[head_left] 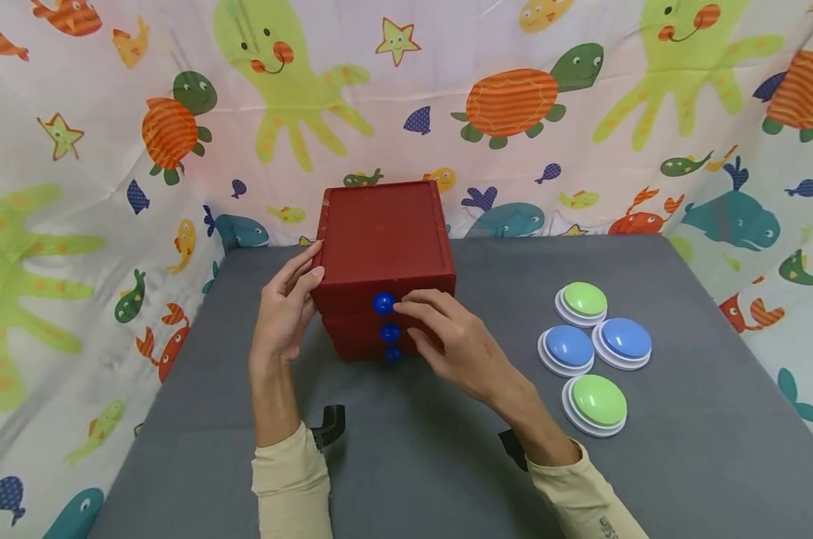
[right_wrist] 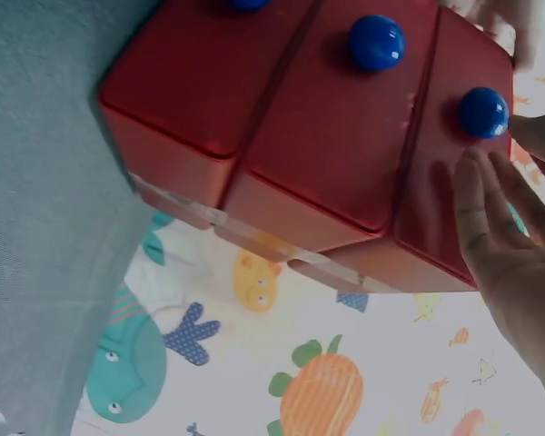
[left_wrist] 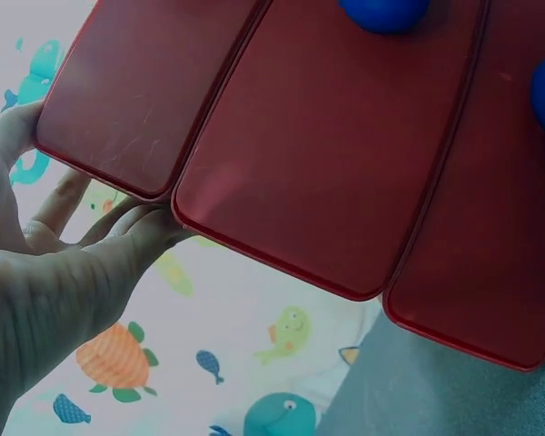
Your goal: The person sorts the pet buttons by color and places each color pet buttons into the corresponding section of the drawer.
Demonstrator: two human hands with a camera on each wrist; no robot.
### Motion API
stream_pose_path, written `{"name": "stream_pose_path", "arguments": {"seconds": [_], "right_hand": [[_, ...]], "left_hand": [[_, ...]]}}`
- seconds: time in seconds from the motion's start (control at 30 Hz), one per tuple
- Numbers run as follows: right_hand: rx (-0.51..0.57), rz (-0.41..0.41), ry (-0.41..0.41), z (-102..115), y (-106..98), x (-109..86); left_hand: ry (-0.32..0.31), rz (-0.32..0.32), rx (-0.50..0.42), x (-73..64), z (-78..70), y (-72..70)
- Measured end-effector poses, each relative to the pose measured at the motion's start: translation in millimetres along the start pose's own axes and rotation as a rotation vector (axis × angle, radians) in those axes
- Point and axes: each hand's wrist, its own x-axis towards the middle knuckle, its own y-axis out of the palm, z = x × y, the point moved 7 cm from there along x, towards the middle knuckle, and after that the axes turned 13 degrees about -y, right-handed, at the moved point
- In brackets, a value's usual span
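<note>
A dark red three-drawer box (head_left: pixel 382 232) stands on the grey table, with its drawer fronts towards me. Down the front run three round blue knobs, the top knob (head_left: pixel 383 303) highest, then the middle knob (head_left: pixel 390 332) and the bottom knob (head_left: pixel 393 353). My left hand (head_left: pixel 285 307) rests against the box's left side near the upper front corner, fingers fairly straight along the side and thumb at the top edge (left_wrist: pixel 73 209). My right hand (head_left: pixel 457 337) reaches to the top knob, thumb and fingers spread close about it (right_wrist: pixel 513 218). All drawer fronts (left_wrist: pixel 318 145) sit side by side.
Right of the box lie two green push lights, a far one (head_left: pixel 585 299) and a near one (head_left: pixel 599 400), and two blue ones, left (head_left: pixel 569 346) and right (head_left: pixel 626 338). A sea-animal curtain (head_left: pixel 406 97) hangs behind and beside the table (head_left: pixel 413 464).
</note>
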Motion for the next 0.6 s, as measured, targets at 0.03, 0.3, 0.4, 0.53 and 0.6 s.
{"name": "stream_pose_path", "arguments": {"seconds": [0.03,0.3,0.4,0.53,0.6], "right_hand": [[-0.001,0.003,0.007,-1,1,-1.8],[-0.055,0.251,0.154,-13,34,-10.3],[-0.084,0.286,0.185,-14,44,-8.6],[-0.085,0.312,0.22,-12,53,-3.5],[-0.075,0.347,0.237,-11,57,-1.9]], "left_hand": [[-0.007,0.001,0.005,0.4,-0.1,-0.1],[-0.025,-0.003,-0.002,1.5,0.2,-1.3],[-0.023,-0.001,-0.004,2.2,0.7,-1.0],[-0.018,0.002,-0.005,3.2,0.9,-1.2],[-0.017,-0.001,-0.007,2.8,0.7,-1.7]]}}
